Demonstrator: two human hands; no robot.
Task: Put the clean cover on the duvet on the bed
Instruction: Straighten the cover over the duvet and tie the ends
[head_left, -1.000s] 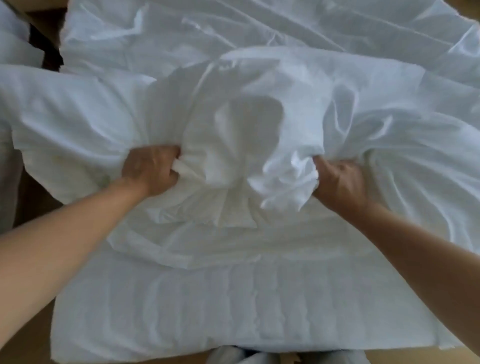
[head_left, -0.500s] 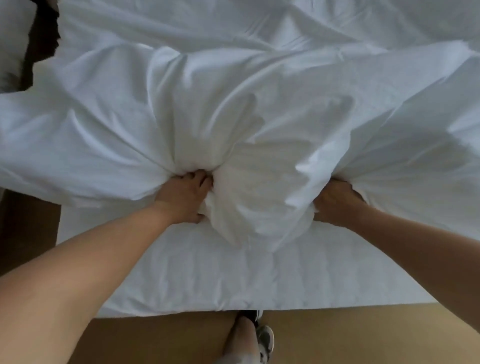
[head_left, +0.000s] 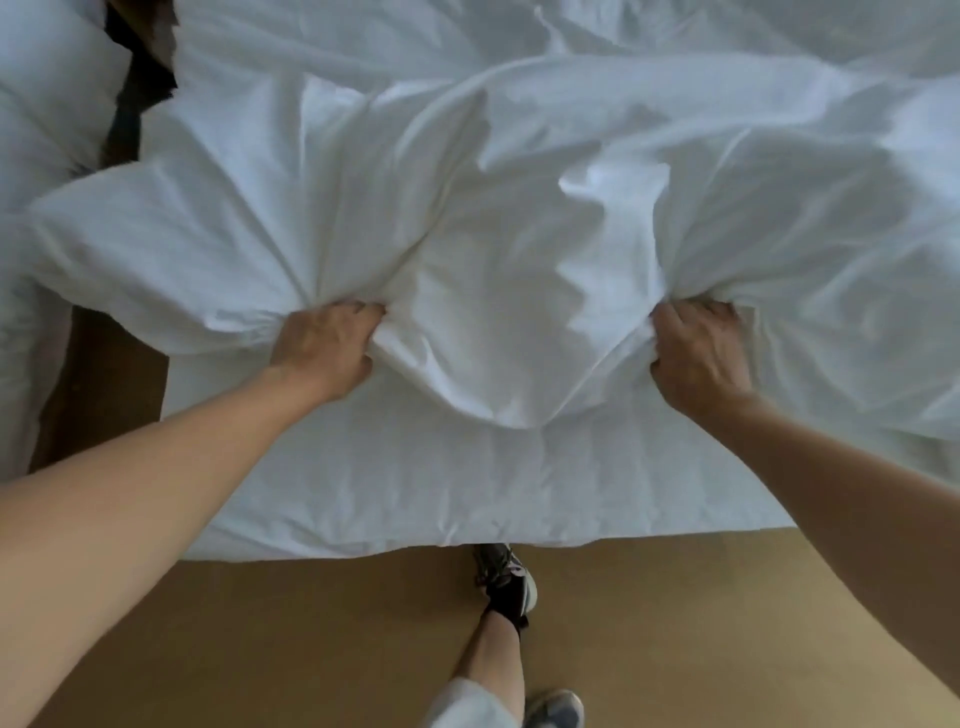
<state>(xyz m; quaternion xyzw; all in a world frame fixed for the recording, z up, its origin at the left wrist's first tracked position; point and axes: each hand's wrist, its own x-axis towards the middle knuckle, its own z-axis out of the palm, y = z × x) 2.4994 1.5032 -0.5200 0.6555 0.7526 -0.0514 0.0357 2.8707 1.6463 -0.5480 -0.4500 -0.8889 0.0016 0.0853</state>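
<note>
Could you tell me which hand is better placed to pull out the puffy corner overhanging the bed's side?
Probably the left hand: it grips the cover right beside that corner, while the right hand grips it farther along, past the sagging fold.

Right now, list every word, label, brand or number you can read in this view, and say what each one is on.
No text can be read.
The white cover is plain, with no tag or print in view.
The dark shoe is too blurred to show any brand.
</note>
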